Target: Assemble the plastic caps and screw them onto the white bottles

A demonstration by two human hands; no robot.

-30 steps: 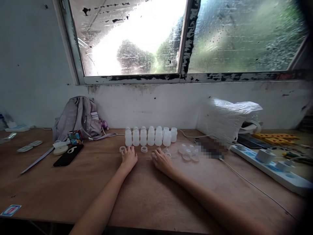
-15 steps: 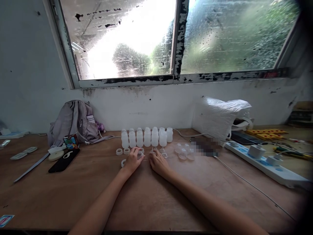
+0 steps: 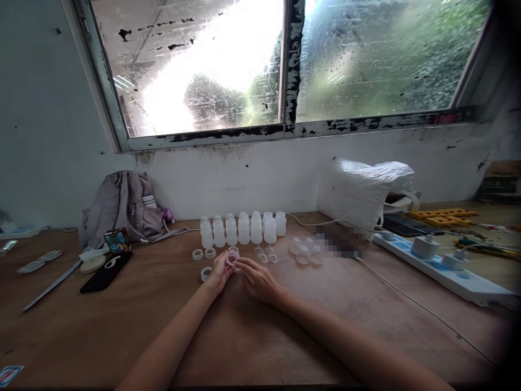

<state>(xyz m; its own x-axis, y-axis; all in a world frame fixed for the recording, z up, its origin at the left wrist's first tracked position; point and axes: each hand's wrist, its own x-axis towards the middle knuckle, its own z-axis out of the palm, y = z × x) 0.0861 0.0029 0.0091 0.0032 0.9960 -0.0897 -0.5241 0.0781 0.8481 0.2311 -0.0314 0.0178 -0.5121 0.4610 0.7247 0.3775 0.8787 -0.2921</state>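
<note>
A row of several small white plastic bottles (image 3: pixel 243 228) stands near the wall on the wooden table (image 3: pixel 252 336). My left hand (image 3: pixel 220 273) pinches a white ring cap (image 3: pixel 232 257) a little above the table. My right hand (image 3: pixel 257 279) meets it from the right, its fingertips closed on the same small part. Loose white rings (image 3: pixel 203 254) lie left of my hands, another ring (image 3: pixel 205 273) beside my left hand. Clear nipple-like pieces (image 3: pixel 265 254) and clear domed caps (image 3: pixel 304 252) lie to the right.
A grey backpack (image 3: pixel 122 206), a small colourful box (image 3: pixel 116 239) and a black phone (image 3: pixel 106 271) sit at the left. A white plastic bag (image 3: pixel 362 193), a white power strip (image 3: pixel 443 266) with plugs and a cable lie at the right. A window runs above.
Both hands left the table surface near the bottles and drew together towards me. My left hand picked up a ring cap, and my right hand now touches it.
</note>
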